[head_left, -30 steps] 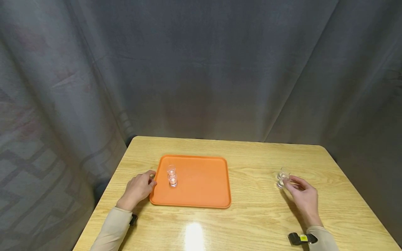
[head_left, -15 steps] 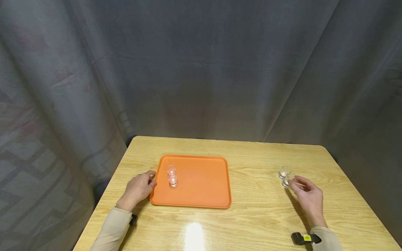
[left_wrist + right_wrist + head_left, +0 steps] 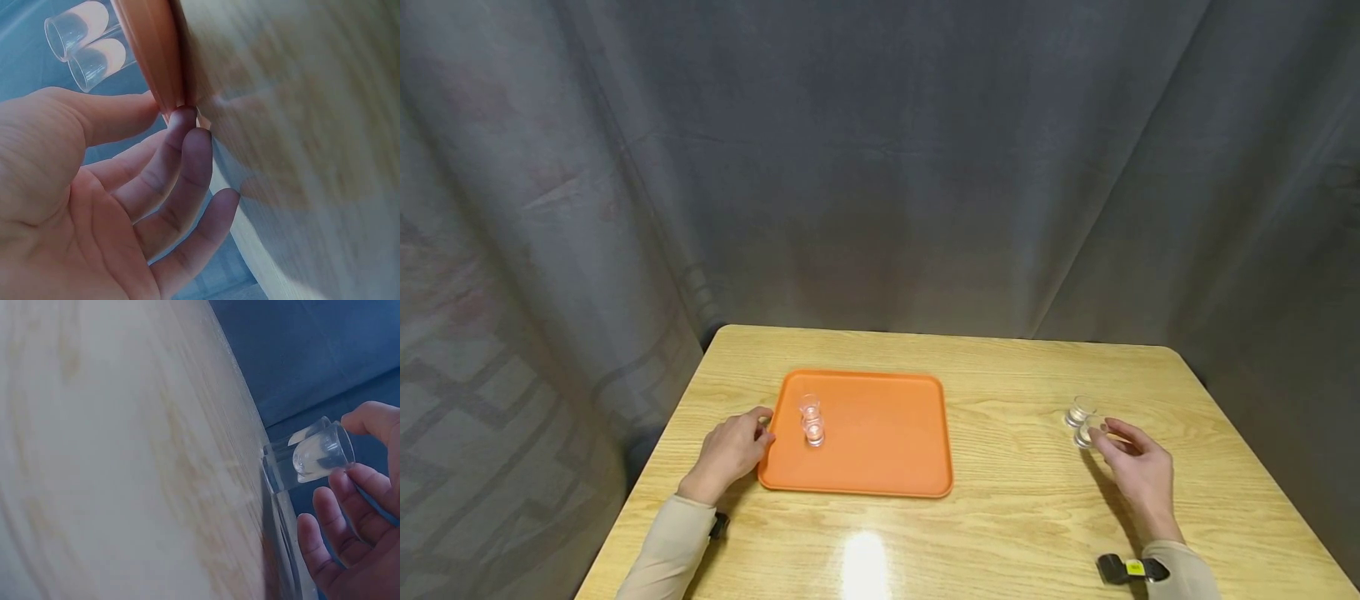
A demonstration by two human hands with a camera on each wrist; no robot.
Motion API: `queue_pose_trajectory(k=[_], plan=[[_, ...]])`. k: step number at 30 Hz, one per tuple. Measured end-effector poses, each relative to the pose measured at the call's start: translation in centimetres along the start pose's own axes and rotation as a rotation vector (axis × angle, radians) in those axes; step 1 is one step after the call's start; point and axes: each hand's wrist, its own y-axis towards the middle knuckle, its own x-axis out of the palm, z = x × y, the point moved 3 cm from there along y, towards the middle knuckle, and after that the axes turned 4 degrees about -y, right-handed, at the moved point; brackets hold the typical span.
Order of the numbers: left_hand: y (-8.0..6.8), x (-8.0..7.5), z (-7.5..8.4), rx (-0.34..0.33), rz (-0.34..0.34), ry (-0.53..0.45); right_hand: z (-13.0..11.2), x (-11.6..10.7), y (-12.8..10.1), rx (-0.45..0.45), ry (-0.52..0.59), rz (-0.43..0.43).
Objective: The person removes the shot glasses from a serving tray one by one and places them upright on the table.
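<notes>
My left hand (image 3: 726, 454) pinches the left rim of an orange tray (image 3: 880, 433), thumb on top and fingertips at its outer edge in the left wrist view. Two clear shot glasses stand upright near the tray's left side: a farther shot glass (image 3: 809, 406) and a nearer shot glass (image 3: 814, 432). On the wooden table to the right, my right hand (image 3: 1138, 475) grips the nearer of another two by its rim. The right wrist view shows thumb and index finger on this shot glass (image 3: 320, 453), with the other shot glass (image 3: 303, 434) close behind it.
The wooden table (image 3: 1000, 517) runs out to rounded far corners. Dark grey curtains (image 3: 880, 167) hang behind it and along both sides. A black wrist strap (image 3: 1127, 569) is on the right wrist.
My right hand has shifted slightly to the right with the nearer shot glass, then stayed almost still over the last half second. The left hand and tray look unmoved.
</notes>
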Motion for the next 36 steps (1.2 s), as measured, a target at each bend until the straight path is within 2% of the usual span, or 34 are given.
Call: queue_pose_trajectory(k=[8,21,29,36], plan=[[-0.1,-0.1,0.1,-0.006,0.002,0.001,-0.2,-0.7,0.2,-0.021,-0.004,0.005],[-0.1,0.0,0.1,0.0,0.003,0.001,-2.5,-1.9,0.5,-0.103,0.059,0.12],[0.0,0.1,-0.1,0.0,0.004,-0.003,-4.5,-0.5,-0.3,-0.218,0.124,0.129],[0.0,0.1,-0.1,0.003,0.007,-0.001,-5.3,1.4,-0.5,-0.275,0.162,0.114]])
